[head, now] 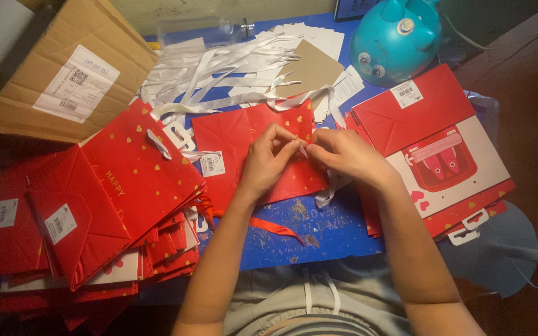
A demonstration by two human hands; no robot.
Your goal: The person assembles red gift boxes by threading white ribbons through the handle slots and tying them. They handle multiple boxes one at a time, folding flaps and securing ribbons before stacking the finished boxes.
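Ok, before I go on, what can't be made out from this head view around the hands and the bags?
- Ribbon end: too small; the fingertips of the left hand and right hand cover it.
- Flat red bag under the hands: its middle is covered by them.
- Left bag stack: lower bags overlapped, count unclear.
- Cardboard box: cut off by the frame's top left corner.

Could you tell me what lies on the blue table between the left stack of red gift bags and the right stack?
In the head view, one flat red gift bag lies there, with both hands, left hand and right hand, pinching a white ribbon over it.
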